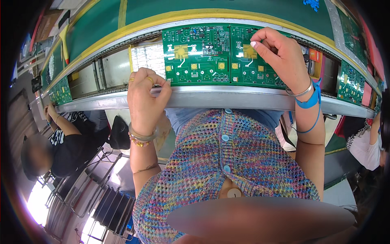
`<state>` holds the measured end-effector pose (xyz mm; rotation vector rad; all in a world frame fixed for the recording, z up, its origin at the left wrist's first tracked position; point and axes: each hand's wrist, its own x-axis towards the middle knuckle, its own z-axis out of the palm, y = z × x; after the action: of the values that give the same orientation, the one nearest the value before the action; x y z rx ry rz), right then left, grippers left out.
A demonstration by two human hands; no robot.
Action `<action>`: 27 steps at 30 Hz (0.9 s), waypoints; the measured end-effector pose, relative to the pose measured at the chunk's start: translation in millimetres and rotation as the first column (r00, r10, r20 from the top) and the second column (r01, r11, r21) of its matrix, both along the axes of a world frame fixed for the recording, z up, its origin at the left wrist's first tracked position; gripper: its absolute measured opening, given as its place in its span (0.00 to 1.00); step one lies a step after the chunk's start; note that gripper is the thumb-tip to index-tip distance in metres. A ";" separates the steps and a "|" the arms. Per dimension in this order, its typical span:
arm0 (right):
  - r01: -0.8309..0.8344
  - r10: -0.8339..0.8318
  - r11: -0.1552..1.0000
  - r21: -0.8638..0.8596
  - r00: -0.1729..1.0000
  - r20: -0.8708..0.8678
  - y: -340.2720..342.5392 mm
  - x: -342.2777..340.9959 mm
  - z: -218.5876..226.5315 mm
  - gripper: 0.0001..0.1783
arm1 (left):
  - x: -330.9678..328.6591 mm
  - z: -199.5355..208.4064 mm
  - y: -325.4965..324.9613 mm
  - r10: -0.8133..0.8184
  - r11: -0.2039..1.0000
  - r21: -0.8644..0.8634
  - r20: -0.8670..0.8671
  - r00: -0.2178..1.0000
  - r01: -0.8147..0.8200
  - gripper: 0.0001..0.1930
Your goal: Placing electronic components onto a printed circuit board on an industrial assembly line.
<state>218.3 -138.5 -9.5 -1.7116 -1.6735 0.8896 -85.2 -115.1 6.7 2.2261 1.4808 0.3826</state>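
Two green circuit boards lie side by side on the rail track in front of me: the left circuit board (199,53) and the right circuit board (243,75), both with yellow pads and small parts. My left hand (147,95) has its fingers curled in over the near metal rail (219,97), with the thumb by the left board's lower corner. What those fingers hold, if anything, is hidden. Over the right board, my right hand (280,55) pinches thumb and forefinger together near a yellow pad. Anything between the fingertips is too small to make out.
A pale striped panel (147,57) lies left of the boards. Further boards sit along the track at far left (61,92) and far right (350,83). Beyond is a green work surface (162,6) with blue small parts (312,4). Co-workers' arms show at both sides.
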 end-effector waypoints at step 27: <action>-0.005 0.006 1.000 -0.027 1.000 0.029 -3.5 -0.1 11.9 0.08 | 6.6 5.5 9.0 -0.095 0.995 0.014 -0.094 0.991 0.096 0.06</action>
<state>218.2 -142.0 2.4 -1.7464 -1.6927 0.8979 -78.6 -106.1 12.2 2.3479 1.4152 0.2666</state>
